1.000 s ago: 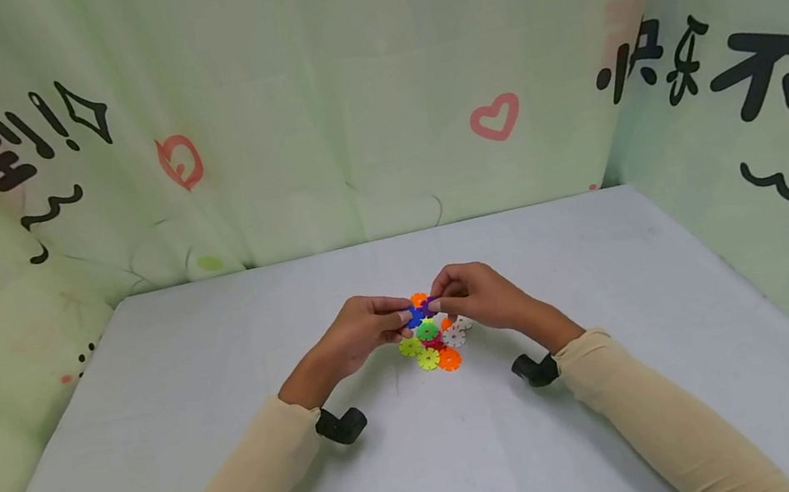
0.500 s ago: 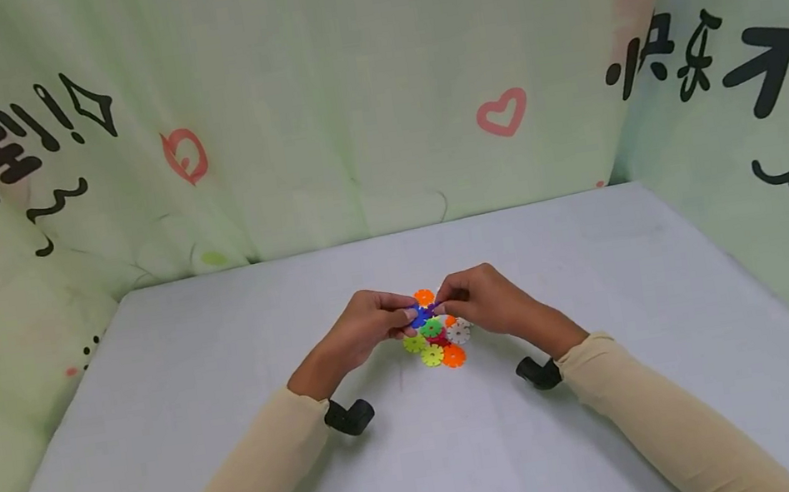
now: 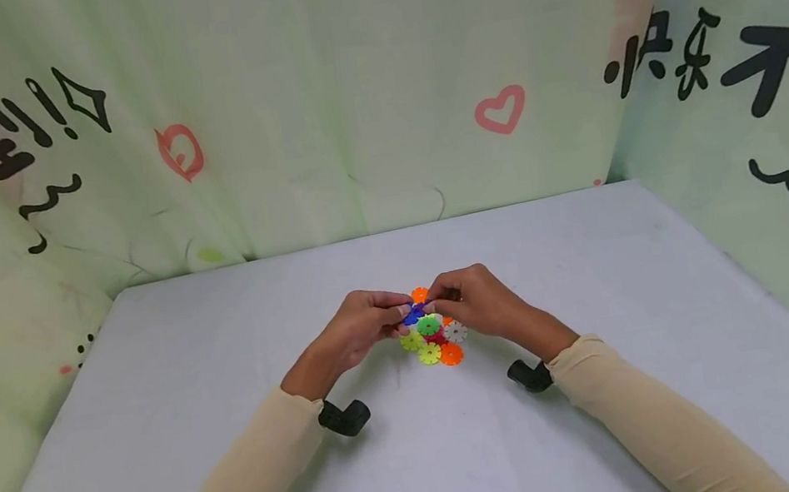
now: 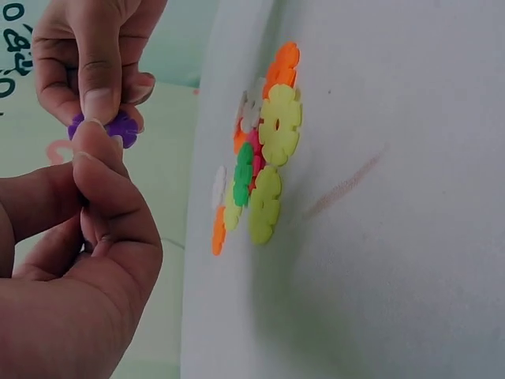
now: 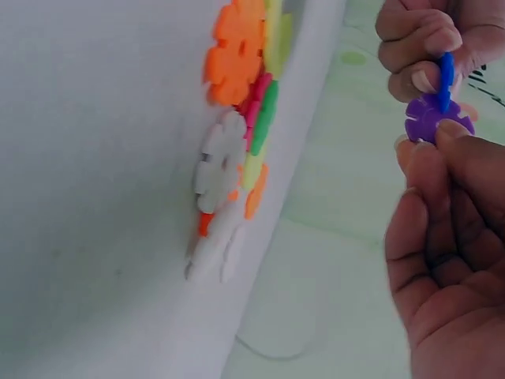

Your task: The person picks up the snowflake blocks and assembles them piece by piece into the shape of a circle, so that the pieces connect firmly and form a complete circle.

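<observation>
Over the pile's far side, both hands meet in the head view. My left hand (image 3: 354, 331) pinches a blue slotted snowflake disc (image 5: 447, 77) between thumb and fingers. A purple snowflake disc (image 5: 426, 118) is pinched by my right hand (image 3: 476, 299). In the right wrist view the blue disc stands edge-on across the purple one, their rims meeting at an angle. From the left wrist, the purple disc (image 4: 120, 130) shows beyond the left fingertips, which hide the blue one. Below lie loose discs, among them a green one (image 3: 428, 325) and a white one (image 3: 455, 331).
The pile on the white table (image 3: 425, 460) also has yellow discs (image 4: 280, 125), an orange disc (image 5: 237, 54) and a pink-red one partly covered by the green. Printed curtains (image 3: 344, 102) enclose the table's back and sides. Black wrist mounts (image 3: 345, 418) stick out at both cuffs.
The fingertips of both hands have come slightly closer together, bringing the purple disc against the blue one. The pile looks unchanged; the head view has shifted a little.
</observation>
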### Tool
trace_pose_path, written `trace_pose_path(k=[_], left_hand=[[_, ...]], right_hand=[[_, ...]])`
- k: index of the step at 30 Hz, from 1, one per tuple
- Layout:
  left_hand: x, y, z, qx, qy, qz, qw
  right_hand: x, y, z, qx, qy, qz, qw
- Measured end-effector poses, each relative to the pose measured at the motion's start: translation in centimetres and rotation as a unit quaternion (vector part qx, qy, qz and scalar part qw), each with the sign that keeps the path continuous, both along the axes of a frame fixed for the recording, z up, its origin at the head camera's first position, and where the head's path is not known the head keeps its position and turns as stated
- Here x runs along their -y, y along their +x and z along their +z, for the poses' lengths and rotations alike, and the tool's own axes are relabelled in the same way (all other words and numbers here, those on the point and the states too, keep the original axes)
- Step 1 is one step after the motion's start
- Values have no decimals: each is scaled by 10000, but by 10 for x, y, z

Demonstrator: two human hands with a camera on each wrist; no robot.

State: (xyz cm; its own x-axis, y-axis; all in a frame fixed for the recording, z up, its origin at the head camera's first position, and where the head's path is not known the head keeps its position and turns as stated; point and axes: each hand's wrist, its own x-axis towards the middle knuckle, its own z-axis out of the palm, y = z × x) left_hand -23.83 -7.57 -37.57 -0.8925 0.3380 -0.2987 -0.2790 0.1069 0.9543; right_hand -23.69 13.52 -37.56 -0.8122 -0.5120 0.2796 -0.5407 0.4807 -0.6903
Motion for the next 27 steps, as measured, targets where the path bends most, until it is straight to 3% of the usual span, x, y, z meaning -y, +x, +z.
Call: trace_pose_path(k=[8, 12, 20, 27], left_hand=[[6, -2, 2, 133, -256, -501, 9983], [4, -3, -1, 230, -291, -577, 9976], [5, -3, -7, 261, -101, -314, 9991], [6, -4, -6, 854, 532, 64, 9949]], right_hand=[[6, 1, 2, 464, -47, -276, 9985], [6, 0, 3, 561, 47, -216, 9982], [1, -1, 2, 687, 483, -149, 9964], [-2, -10, -8, 1208, 1294, -178, 9840]])
